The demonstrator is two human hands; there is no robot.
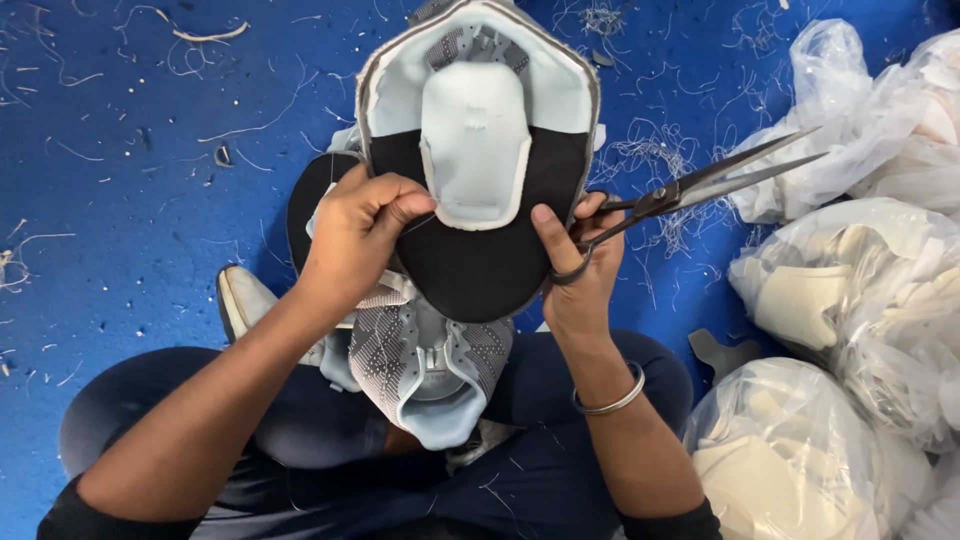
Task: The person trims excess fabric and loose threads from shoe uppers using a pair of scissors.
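Note:
I hold up a shoe upper [478, 150], pale blue inside with a black lining and a grey knit edge. My left hand [358, 232] pinches its left side near the pale blue tongue piece. My right hand [578, 268] presses a thumb on the upper's right edge and has fingers through the handles of black scissors [690, 188], whose blades point up to the right, slightly apart. Another grey and pale blue shoe upper [425, 365] lies on my lap under the first.
I sit cross-legged on a blue floor [130, 190] strewn with thread scraps. Clear plastic bags [850, 300] of cream-coloured foam pieces crowd the right side. A white shoe toe [240, 298] shows by my left knee. A metal bangle [612, 398] circles my right wrist.

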